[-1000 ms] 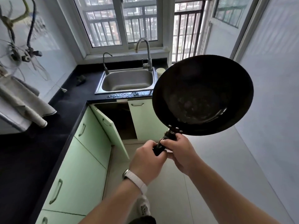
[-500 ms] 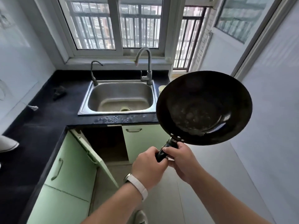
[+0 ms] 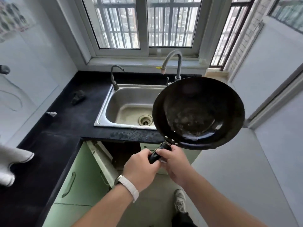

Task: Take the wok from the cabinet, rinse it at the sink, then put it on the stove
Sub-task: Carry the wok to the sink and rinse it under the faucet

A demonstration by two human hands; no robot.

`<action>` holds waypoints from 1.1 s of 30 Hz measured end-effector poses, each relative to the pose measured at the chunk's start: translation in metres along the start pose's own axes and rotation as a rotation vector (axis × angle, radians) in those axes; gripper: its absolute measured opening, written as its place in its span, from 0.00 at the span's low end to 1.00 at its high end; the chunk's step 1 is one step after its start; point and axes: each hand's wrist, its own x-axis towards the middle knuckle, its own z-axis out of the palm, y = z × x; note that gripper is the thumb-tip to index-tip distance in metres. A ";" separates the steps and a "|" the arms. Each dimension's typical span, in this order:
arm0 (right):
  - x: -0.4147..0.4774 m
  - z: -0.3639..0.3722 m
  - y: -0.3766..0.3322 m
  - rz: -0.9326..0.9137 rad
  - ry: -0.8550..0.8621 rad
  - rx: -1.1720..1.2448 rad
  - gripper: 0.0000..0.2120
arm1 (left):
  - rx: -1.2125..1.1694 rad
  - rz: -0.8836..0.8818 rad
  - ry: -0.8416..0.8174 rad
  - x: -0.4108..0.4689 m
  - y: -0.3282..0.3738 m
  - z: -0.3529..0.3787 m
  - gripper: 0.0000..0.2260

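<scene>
A black wok (image 3: 199, 112) hangs in the air, tilted toward me, over the right end of the steel sink (image 3: 126, 105). Its inside shows pale residue. Both hands hold its short black handle: my left hand (image 3: 141, 167), with a white wristband, grips the end, and my right hand (image 3: 173, 163) grips just ahead of it. The wok hides the sink's right rim and the base of the tall grey tap (image 3: 173, 63). No stove is in view.
A small second tap (image 3: 114, 77) stands at the sink's left rear. The black counter (image 3: 57, 128) holds a dark scrubber (image 3: 77, 97) and a paper scrap (image 3: 51, 113). Below, a green cabinet door (image 3: 102, 163) stands open. A white cloth (image 3: 13, 163) lies at left.
I have stepped closer to the sink, which now looks larger and nearer. The wok, held in both hands throughout, has come from right of the sink to over its right end.
</scene>
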 end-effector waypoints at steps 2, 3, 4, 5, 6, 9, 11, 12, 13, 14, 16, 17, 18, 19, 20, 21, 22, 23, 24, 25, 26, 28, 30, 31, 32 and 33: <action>0.022 0.007 -0.002 0.041 -0.048 -0.003 0.06 | 0.008 -0.063 0.025 0.015 -0.005 -0.002 0.11; 0.031 0.010 -0.002 0.072 -0.079 -0.006 0.06 | 0.011 -0.103 0.038 0.021 -0.007 -0.003 0.11; 0.039 0.014 -0.003 0.106 -0.114 -0.010 0.06 | 0.008 -0.143 0.056 0.025 -0.009 -0.004 0.11; 0.047 0.017 -0.003 0.141 -0.153 -0.016 0.07 | 0.004 -0.180 0.076 0.028 -0.010 -0.005 0.10; 0.055 0.020 -0.004 0.169 -0.194 -0.018 0.07 | 0.004 -0.216 0.097 0.030 -0.010 -0.007 0.09; 0.077 0.028 -0.012 0.227 -0.301 -0.030 0.08 | 0.007 -0.328 0.154 0.043 -0.009 -0.010 0.10; 0.090 0.031 -0.018 0.266 -0.334 -0.071 0.07 | 0.005 -0.392 0.176 0.052 -0.008 -0.006 0.10; 0.096 0.031 -0.021 0.285 -0.349 -0.094 0.07 | 0.003 -0.416 0.184 0.054 -0.007 -0.004 0.11; 0.100 0.031 -0.022 0.304 -0.364 -0.120 0.07 | 0.000 -0.437 0.192 0.056 -0.006 -0.001 0.11; 0.105 0.032 -0.024 0.320 -0.385 -0.140 0.07 | -0.002 -0.454 0.202 0.058 -0.005 0.002 0.11; 0.114 0.034 -0.027 0.358 -0.416 -0.155 0.08 | -0.001 -0.490 0.217 0.062 -0.005 0.005 0.11; 0.118 0.035 -0.027 0.381 -0.428 -0.155 0.08 | 0.001 -0.510 0.221 0.065 -0.005 0.006 0.11; 0.121 0.036 -0.027 0.401 -0.439 -0.153 0.08 | 0.003 -0.529 0.223 0.067 -0.006 0.006 0.11; 0.124 0.038 -0.027 0.415 -0.454 -0.151 0.07 | 0.004 -0.547 0.222 0.069 -0.006 0.006 0.11; 0.128 0.039 -0.026 0.427 -0.467 -0.148 0.07 | 0.002 -0.562 0.219 0.072 -0.007 0.006 0.11; 0.132 0.040 -0.026 0.436 -0.476 -0.147 0.07 | -0.002 -0.576 0.213 0.076 -0.008 0.006 0.11; 0.137 0.041 -0.025 0.442 -0.482 -0.151 0.07 | -0.007 -0.587 0.205 0.081 -0.010 0.005 0.10; 0.143 0.043 -0.025 0.446 -0.487 -0.159 0.07 | -0.013 -0.596 0.195 0.086 -0.012 0.004 0.10; 0.148 0.045 -0.024 0.450 -0.489 -0.168 0.07 | -0.019 -0.606 0.187 0.091 -0.015 0.003 0.10; 0.154 0.047 -0.024 0.458 -0.485 -0.171 0.07 | -0.025 -0.613 0.180 0.097 -0.018 0.003 0.10; 0.159 0.049 -0.024 0.465 -0.479 -0.167 0.07 | -0.027 -0.615 0.170 0.103 -0.021 0.002 0.10; 0.168 0.053 -0.024 0.481 -0.453 -0.151 0.08 | -0.012 -0.611 0.138 0.115 -0.029 0.001 0.10; 0.179 0.059 -0.025 0.501 -0.408 -0.136 0.10 | 0.003 -0.598 0.102 0.127 -0.036 -0.002 0.10; 0.184 0.062 -0.025 0.509 -0.386 -0.131 0.10 | 0.003 -0.589 0.087 0.134 -0.039 -0.004 0.10; 0.191 0.066 -0.024 0.514 -0.373 -0.127 0.10 | -0.001 -0.577 0.073 0.142 -0.043 -0.007 0.09; 0.197 0.070 -0.024 0.519 -0.364 -0.124 0.09 | -0.006 -0.565 0.056 0.149 -0.048 -0.010 0.09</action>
